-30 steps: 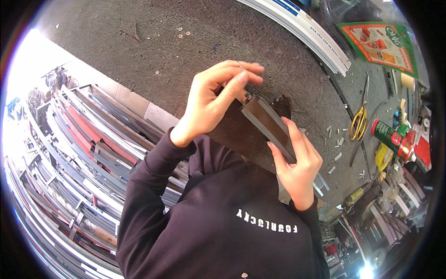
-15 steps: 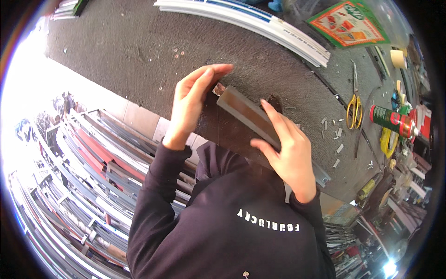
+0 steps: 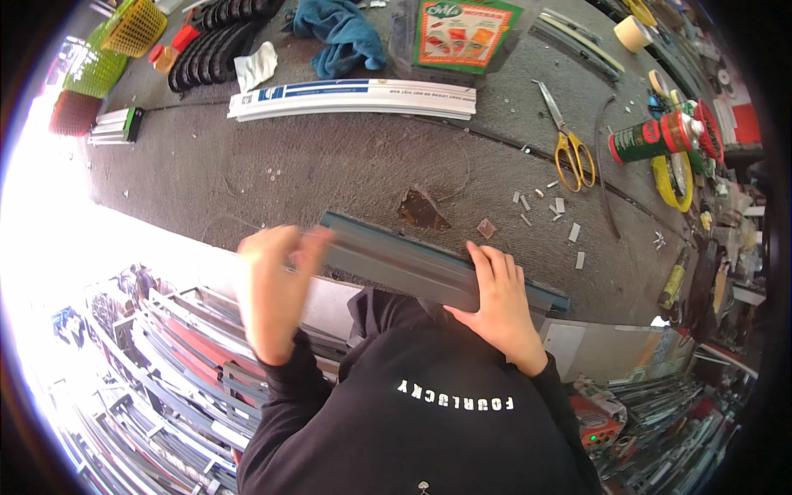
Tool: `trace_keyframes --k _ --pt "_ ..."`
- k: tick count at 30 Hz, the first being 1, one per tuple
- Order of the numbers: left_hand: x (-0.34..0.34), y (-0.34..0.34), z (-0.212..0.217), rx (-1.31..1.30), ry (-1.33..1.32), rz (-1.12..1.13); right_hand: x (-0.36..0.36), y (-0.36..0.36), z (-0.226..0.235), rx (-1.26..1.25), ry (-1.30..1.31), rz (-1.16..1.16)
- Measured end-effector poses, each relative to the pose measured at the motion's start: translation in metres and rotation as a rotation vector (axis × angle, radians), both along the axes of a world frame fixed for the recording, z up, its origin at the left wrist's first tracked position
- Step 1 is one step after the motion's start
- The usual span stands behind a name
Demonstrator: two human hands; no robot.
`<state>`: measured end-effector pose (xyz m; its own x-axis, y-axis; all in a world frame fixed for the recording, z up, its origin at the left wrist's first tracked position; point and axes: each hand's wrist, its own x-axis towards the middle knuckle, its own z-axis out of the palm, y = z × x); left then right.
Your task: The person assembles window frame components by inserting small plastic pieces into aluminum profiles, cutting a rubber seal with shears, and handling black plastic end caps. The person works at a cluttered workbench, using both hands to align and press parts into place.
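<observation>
Grey-green metal strip (image 3: 429, 264) lies along the near edge of the workbench (image 3: 330, 165), long axis running left to right and dipping a bit toward the right. Right hand (image 3: 497, 301) is clamped over its right half, fingers wrapped on top. Left hand (image 3: 272, 285) sits at the left end, too blurry to call the grip. Further back: yellow scissors (image 3: 569, 148), then a white curved strip (image 3: 355, 97).

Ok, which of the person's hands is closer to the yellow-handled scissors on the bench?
Right. The right hand rests on the grey-green profile bar, below and left of the scissors; the left hand grips the bar's far left end.
</observation>
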<state>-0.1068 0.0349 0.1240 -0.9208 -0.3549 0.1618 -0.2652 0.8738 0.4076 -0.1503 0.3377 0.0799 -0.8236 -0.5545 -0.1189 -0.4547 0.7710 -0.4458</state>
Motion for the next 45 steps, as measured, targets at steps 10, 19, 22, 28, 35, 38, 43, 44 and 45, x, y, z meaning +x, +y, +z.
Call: trace_keyframes --k 10,19,22,28,35,38,43,44,45 --pt "-0.062 0.039 -0.015 0.049 0.158 -0.746 -0.013 0.006 -0.001 -0.071 0.611 -0.038" --pt "-0.044 0.053 -0.057 0.015 0.304 -0.579 -0.093 -0.016 0.029 -0.416 0.493 0.015" --pt "-0.05 0.06 -0.056 0.056 0.351 -0.622 -0.18 -0.074 0.019 -0.313 0.677 0.146" --pt "-0.065 0.093 -0.058 0.2 0.439 -0.882 -0.233 -0.176 -0.041 -0.116 0.519 0.369" --pt "-0.073 0.184 -0.056 0.022 0.759 -0.91 -0.189 -0.052 0.027 -0.366 0.326 0.378" --pt "-0.075 0.215 -0.063 0.15 0.591 -0.968 -0.181 0.069 0.063 -0.27 0.023 0.258" --pt "-0.079 0.229 -0.064 0.244 0.407 -0.958 -0.137 0.248 0.06 -0.277 -0.167 -0.021" --pt "-0.081 0.229 -0.061 0.28 0.399 -0.936 -0.125 0.273 0.052 -0.256 -0.249 -0.136" --pt "-0.082 0.228 -0.056 0.294 0.388 -0.943 -0.114 0.293 0.042 -0.233 -0.264 -0.167"
